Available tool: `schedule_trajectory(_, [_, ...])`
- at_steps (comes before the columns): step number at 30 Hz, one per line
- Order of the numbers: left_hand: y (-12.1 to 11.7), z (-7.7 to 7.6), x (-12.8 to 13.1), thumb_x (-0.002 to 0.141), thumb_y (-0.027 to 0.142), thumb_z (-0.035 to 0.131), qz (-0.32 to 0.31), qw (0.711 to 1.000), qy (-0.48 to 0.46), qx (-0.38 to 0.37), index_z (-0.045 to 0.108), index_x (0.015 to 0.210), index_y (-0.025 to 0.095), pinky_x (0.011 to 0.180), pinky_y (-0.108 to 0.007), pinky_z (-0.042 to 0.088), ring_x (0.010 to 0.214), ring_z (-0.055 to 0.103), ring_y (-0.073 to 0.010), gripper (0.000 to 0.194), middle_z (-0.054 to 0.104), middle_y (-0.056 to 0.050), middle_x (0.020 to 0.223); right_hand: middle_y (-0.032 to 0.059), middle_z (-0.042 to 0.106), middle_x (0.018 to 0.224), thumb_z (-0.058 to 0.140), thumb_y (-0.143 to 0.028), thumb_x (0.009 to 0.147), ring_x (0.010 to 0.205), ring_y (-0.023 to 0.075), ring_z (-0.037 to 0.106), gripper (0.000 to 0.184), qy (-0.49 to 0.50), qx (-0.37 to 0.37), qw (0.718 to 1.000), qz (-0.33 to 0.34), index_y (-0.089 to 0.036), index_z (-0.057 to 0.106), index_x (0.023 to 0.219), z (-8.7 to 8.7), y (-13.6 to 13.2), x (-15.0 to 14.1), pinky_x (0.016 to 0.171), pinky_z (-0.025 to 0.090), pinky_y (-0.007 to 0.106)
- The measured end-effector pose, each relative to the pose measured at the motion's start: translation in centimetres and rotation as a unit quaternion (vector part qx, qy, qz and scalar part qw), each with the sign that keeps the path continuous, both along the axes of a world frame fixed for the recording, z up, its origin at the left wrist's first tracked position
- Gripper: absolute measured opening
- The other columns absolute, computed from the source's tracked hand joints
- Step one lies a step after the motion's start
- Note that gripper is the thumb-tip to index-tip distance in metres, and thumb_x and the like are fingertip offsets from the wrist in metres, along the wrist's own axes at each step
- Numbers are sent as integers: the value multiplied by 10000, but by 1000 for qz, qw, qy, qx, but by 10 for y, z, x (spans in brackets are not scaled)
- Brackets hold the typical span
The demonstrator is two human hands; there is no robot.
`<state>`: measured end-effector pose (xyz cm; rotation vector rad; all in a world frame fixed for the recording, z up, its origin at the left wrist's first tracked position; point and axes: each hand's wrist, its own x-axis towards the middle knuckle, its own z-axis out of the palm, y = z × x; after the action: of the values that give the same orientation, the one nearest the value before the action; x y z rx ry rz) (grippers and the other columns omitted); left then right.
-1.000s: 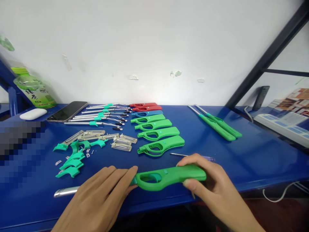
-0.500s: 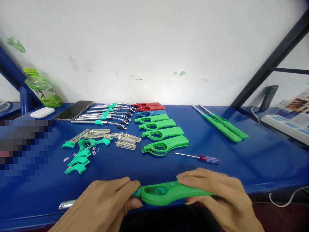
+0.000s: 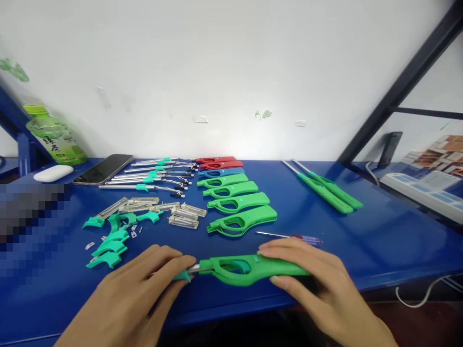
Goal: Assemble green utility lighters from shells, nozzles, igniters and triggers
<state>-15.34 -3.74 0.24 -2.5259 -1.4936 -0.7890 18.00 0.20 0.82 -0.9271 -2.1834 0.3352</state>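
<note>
Both hands (image 3: 132, 291) (image 3: 320, 279) in pinching grips

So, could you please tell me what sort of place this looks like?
Probably a makeshift workbench: a blue table against a white wall, with a screwdriver, a row of coloured handle shells and metal rods with wires laid out on it.

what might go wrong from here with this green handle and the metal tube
Bare tube shows between the collar at the left hand and the handle, so an uneven pull or twist might bend or jam it.

The screwdriver lies just beyond the right hand; a slip could knock it.

Loose teal pieces lie near the left hand, which might scatter them.
</note>
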Motion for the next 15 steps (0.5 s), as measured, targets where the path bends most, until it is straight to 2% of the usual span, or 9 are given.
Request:
schedule_trajectory(2, [6, -2, 3, 1102, 324, 500, -16, 999, 36, 7, 648, 1318, 339, 936, -223, 579, 1044, 710, -145, 262, 727, 36, 1194, -77, 759, 1318, 667, -336, 1044, 1224, 137, 720, 374, -45, -16, 999, -6, -413, 609, 1405, -1, -1, 0, 1113, 529, 248])
schedule_trajectory(5, [9, -6, 3, 1095, 286, 514, -24, 998, 59, 7, 597, 1390, 343, 999, -267, 547, 1126, 661, -169, 312, 702, 26, 1205, -78, 745, 1336, 647, -343, 1059, 1236, 143, 700, 391, -72, -24, 997, 3, -428, 569, 1434, -4, 0, -3, 1134, 512, 290])
schedule_trajectory(7, [7, -7, 2, 1098, 313, 508, -20, 998, 57, 8, 560, 1440, 339, 1016, -287, 540, 1181, 634, -184, 347, 681, 9, 1249, -74, 741, 1336, 655, -350, 1057, 1250, 150, 684, 386, -81, -23, 996, 8, -425, 567, 1426, -5, 0, -4, 1141, 505, 307])
schedule_trajectory(11, [2, -9, 8, 1085, 461, 523, 3, 998, 61, 28, 527, 1487, 319, 1067, -393, 534, 1296, 585, -266, 426, 648, -20, 1385, -69, 727, 1339, 655, -384, 1055, 1259, 162, 666, 404, -98, -30, 995, 7, -446, 542, 1437, -5, 0, -7, 1143, 505, 336])
schedule_trajectory(13, [3, -8, 12, 1092, 421, 522, -8, 998, 59, 25, 540, 1473, 324, 1079, -389, 527, 1286, 592, -260, 394, 668, -9, 1353, -51, 713, 1342, 638, -399, 1060, 1248, 176, 666, 437, -109, -30, 994, 0, -451, 511, 1475, -3, -1, -8, 1132, 521, 361])
schedule_trajectory(15, [5, -8, 15, 1103, 362, 511, -22, 999, 35, 15, 567, 1438, 330, 1058, -334, 533, 1231, 617, -222, 342, 684, -3, 1280, -30, 703, 1325, 614, -396, 1070, 1210, 182, 677, 435, -120, -30, 992, -3, -443, 504, 1489, -2, -2, -10, 1117, 539, 376])
